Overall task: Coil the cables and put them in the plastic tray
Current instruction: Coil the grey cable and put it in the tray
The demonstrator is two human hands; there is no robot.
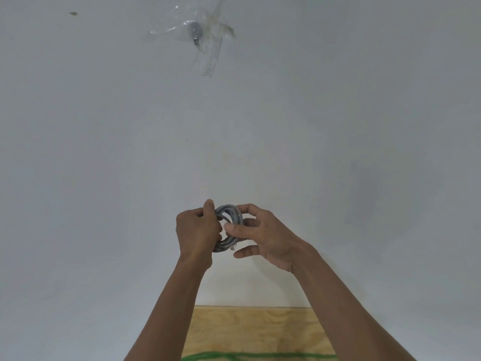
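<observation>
So both hands are up in front of a plain white wall (338, 126), working a small grey cable (230, 217) that's wound into a tight little coil. Left hand (197, 230) has its fingers curled round the left side of the loops, thumb sticking up over the top edge. Right hand (263, 235) pinches the right side between thumb and a couple of fingers, with the lower fingers spread looser underneath. A clear plastic plug end (233, 247) pokes out at the bottom of the coil, just between the two hands. The coil is held up in the air, not resting on anything.

Further out: low down, between the forearms, there's a pale plywood surface (255, 332) meeting the wall, and a green cable (260, 356) runs across it right at the bottom edge. Way up on the wall, a small grey hook thing (195, 31) is stuck on under messy clear tape (210, 48). Little brownish mark (73, 13) off at the upper left.
</observation>
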